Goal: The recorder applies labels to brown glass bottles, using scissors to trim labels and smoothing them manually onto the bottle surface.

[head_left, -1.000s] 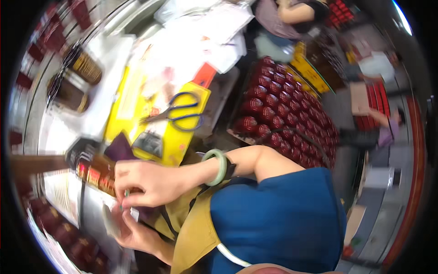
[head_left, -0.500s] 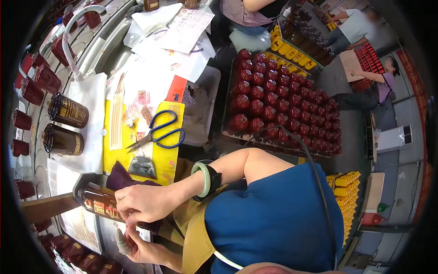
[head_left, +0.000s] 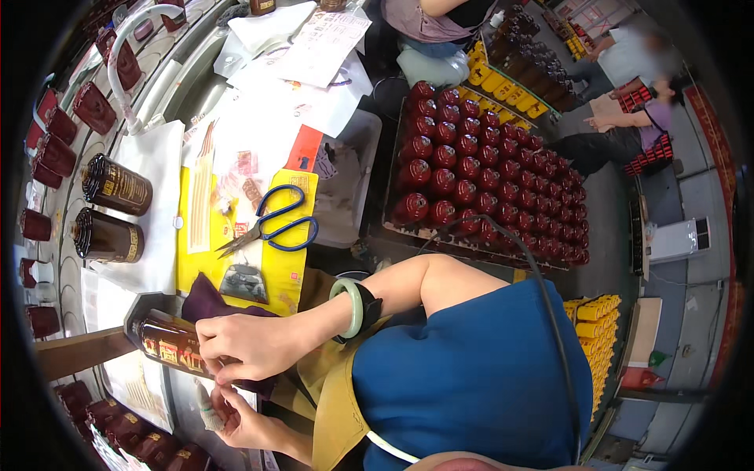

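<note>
A dark brown bottle [head_left: 177,346] with gold and red decoration lies on its side, one end in a dark angular holder [head_left: 141,326] on a wooden bar. My right hand [head_left: 247,345], wearing a pale green bangle and a black band at the wrist, lies over its near end with fingers curled. Below it, my left hand [head_left: 243,420] has its fingertips drawn together, meeting the right hand's at the bottle's edge. A whitish wrap [head_left: 208,408] covers one left finger. Whatever is between the fingertips is hidden. Purple cloth [head_left: 212,301] lies beside the bottle.
Blue-handled scissors [head_left: 287,220] lie on a yellow sheet [head_left: 192,267] with strips and small packets. Two dark jars [head_left: 116,184] stand beyond. Red jars [head_left: 51,157] line a conveyor at left. A pallet of dark red jars [head_left: 467,169] stands behind at right; other people work there.
The red jars on the conveyor at left have shifted. My hands have barely moved at the bottle. Two people in the background have changed posture and place.
</note>
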`<state>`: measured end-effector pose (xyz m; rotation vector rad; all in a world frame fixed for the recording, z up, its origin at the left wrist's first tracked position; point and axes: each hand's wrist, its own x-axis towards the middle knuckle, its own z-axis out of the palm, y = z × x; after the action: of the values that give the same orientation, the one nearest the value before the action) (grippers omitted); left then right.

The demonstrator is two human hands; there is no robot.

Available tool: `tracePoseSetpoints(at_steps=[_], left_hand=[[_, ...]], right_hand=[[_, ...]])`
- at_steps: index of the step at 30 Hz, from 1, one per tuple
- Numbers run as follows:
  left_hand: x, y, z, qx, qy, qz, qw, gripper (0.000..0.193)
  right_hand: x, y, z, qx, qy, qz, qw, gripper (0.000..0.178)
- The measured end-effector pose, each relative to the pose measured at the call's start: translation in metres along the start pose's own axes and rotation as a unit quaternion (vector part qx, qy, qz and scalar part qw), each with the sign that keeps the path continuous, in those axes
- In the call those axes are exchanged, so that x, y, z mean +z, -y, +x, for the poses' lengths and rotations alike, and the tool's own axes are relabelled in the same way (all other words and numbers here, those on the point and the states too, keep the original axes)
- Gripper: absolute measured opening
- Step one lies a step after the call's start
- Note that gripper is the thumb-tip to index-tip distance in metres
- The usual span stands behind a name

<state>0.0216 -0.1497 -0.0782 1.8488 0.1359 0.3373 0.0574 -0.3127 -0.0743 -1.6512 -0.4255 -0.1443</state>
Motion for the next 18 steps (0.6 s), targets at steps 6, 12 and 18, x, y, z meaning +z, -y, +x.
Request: tracePoseSetpoints(at_steps=[6, 12, 18], left_hand=[[-0.007, 0.012, 0.003, -0.006, -0.038, 0.002, 0.999, 0.020], [0.003, 0.025, 0.001, 0.122, 0.087, -0.047, 0.988, 0.095], [0.016, 0.040, 0.016, 0.072, 0.096, 0.086, 0.989, 0.081]], right_hand=[[-0.002, 0.000, 0.000, -0.005, -0.010, 0.004, 1.000, 0.013], [-0.011, -0.003, 0.004, 0.047, -0.028, 0.024, 0.998, 0.019], [-0.018, -0.005, 0.004, 0.058, -0.029, 0.027, 0.997, 0.020]])
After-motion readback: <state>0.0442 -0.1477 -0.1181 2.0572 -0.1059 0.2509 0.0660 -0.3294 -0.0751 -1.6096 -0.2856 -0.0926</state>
